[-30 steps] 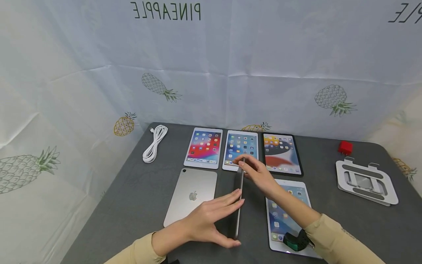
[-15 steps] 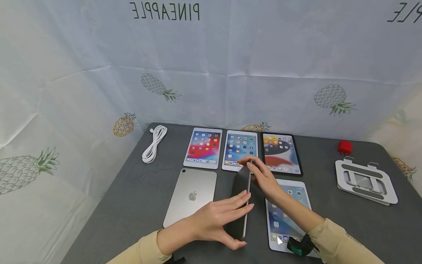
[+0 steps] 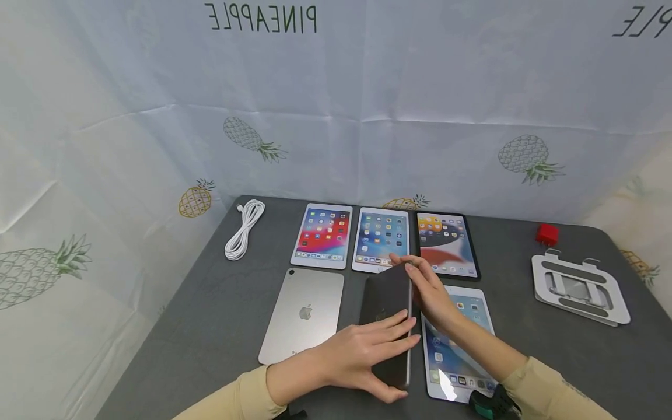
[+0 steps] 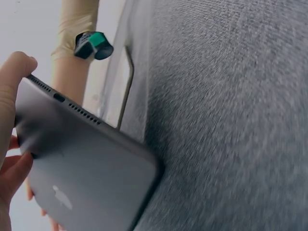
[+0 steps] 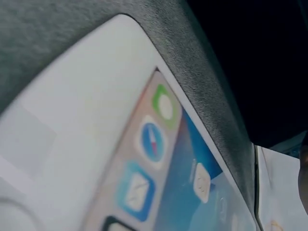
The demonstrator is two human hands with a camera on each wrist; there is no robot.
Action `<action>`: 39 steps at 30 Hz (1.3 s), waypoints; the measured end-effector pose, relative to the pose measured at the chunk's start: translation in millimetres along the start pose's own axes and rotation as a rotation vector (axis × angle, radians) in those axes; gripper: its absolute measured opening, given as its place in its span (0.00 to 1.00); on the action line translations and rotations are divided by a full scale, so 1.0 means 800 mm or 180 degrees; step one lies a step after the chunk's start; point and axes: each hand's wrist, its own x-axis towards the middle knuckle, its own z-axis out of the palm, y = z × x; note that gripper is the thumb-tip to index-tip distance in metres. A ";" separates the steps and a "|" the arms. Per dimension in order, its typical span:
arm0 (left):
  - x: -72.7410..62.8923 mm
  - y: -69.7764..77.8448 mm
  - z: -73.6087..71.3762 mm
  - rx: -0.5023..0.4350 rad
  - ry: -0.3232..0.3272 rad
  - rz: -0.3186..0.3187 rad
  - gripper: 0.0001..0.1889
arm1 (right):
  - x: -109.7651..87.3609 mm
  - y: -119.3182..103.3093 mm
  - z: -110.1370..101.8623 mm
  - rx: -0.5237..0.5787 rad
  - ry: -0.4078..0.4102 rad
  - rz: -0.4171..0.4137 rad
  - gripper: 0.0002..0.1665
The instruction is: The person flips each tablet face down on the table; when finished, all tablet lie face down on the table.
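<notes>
A dark grey tablet (image 3: 385, 289) stands tilted over the middle of the table, its back with the apple logo facing up and left. My left hand (image 3: 362, 353) holds its near end, thumb at the bottom edge and fingers over the back and right edge. At the far end my right hand (image 3: 427, 289) grips the top corner. In the left wrist view the tablet's back (image 4: 96, 173) and port edge show close up. The dark screen side (image 5: 240, 57) fills the upper right of the right wrist view, beside a white tablet (image 5: 62, 110) lying screen up.
A silver tablet (image 3: 305, 291) lies face down on the left. Behind are white tablets (image 3: 323, 236) (image 3: 382, 239) and a black-edged one (image 3: 448, 245), screens lit. A white cable (image 3: 245, 229) lies far left; a red charger (image 3: 548, 234) and a folding stand (image 3: 580, 287) sit right.
The dark grey tablet, nearly edge-on before, has tipped and shifted right, so more of its back shows. Both hands moved right with it, keeping hold.
</notes>
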 end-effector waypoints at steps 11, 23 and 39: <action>0.005 0.002 0.019 0.0090 -0.0460 -0.0166 0.40 | -0.010 0.003 -0.014 -0.0388 0.0505 0.0337 0.29; 0.007 0.002 0.036 0.0356 -0.1046 -0.0219 0.35 | -0.009 0.010 -0.034 -0.1283 0.0602 0.0631 0.26; 0.003 0.002 0.049 0.0312 -0.1473 -0.0294 0.33 | -0.005 0.011 -0.036 -0.2471 0.0385 0.0333 0.21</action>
